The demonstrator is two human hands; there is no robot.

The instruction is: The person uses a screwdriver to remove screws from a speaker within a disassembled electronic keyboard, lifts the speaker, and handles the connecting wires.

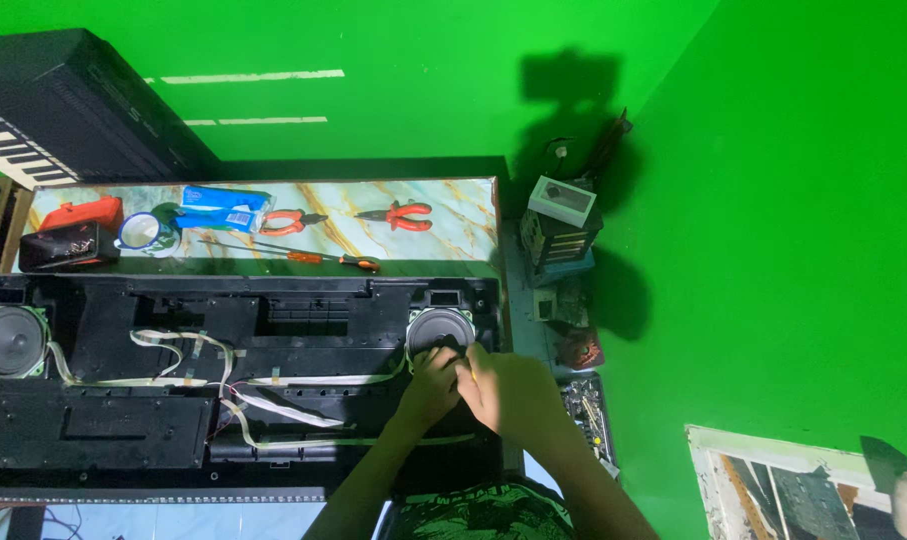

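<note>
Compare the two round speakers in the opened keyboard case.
The left speaker lies fully in view with nothing touching it; the right speaker is partly covered by the left hand and right hand. The left speaker sits at the case's far left end, the right speaker near its right end. Both are round, grey and face up.
</note>
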